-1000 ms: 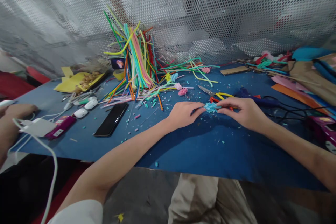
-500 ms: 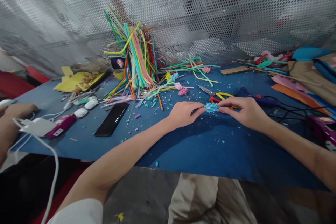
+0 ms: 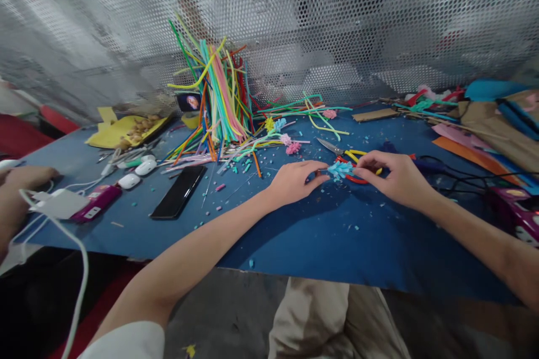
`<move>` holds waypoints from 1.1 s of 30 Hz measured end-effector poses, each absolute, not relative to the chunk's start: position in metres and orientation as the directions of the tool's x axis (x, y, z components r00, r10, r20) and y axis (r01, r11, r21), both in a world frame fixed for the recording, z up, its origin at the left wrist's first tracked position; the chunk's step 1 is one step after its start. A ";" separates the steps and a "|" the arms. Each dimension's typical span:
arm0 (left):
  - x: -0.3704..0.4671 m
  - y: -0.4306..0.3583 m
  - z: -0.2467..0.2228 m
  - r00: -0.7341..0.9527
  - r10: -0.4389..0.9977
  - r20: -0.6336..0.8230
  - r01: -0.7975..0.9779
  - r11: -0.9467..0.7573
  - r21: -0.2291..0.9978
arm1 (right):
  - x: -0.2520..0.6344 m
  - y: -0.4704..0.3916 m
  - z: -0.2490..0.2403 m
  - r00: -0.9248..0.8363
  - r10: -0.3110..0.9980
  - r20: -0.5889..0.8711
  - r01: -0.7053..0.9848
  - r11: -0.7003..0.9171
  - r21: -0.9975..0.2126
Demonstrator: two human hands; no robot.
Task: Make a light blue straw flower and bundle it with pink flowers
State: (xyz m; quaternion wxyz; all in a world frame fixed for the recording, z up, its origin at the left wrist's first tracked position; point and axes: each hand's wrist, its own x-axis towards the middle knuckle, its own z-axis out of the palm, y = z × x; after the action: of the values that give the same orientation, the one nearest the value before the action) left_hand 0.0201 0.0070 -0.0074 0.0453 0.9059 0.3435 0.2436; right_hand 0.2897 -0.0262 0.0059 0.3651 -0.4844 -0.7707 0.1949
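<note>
Between my hands is a light blue cluster of short fuzzy pieces (image 3: pixel 340 170), strung or bound on a thin stem. My left hand (image 3: pixel 295 182) pinches the stem at the cluster's left end, thumb and forefinger closed. My right hand (image 3: pixel 389 176) has thumb and fingertips closed on the cluster's right end. Just behind it lie scissors with yellow handles (image 3: pixel 339 150) and a red-handled tool (image 3: pixel 356 179), partly hidden by my right hand. Small pink pompom-like clusters (image 3: pixel 293 148) and a yellow one (image 3: pixel 269 123) lie farther back.
A tall bundle of coloured pipe cleaners (image 3: pixel 217 90) stands at the back against a perforated metal screen (image 3: pixel 337 22). A black phone (image 3: pixel 179 192), a purple power strip (image 3: pixel 96 203) and white cables are to the left. Another person's arm (image 3: pixel 19 196) rests at far left. Coloured strips (image 3: pixel 484 157) lie right.
My right hand has shifted slightly to the right along the blue cluster, so more of it shows. My left hand stays almost in place.
</note>
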 end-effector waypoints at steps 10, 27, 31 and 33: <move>0.020 0.013 -0.010 0.655 0.585 0.478 0.540 -0.805 0.245 | 0.286 -0.027 0.001 -0.307 0.892 0.331 0.595 0.452 -0.664; 0.018 0.013 -0.009 0.620 0.554 0.555 0.571 -0.804 0.166 | 0.291 -0.022 -0.002 -0.341 0.837 0.428 0.551 0.547 -0.631; 0.019 0.016 -0.010 0.639 0.493 0.591 0.543 -0.833 0.108 | 0.293 -0.020 -0.005 -0.367 0.808 0.462 0.540 0.589 -0.602; 0.019 0.016 -0.011 0.643 0.475 0.601 0.538 -0.838 0.087 | 0.293 -0.021 -0.005 -0.369 0.797 0.477 0.536 0.602 -0.592</move>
State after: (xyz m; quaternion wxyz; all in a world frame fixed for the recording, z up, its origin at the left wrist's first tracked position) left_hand 0.0188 0.0163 -0.0105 -0.0498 0.9050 0.2799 0.3165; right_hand 0.2931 -0.0206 -0.0046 0.3820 -0.4117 -0.8095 0.1711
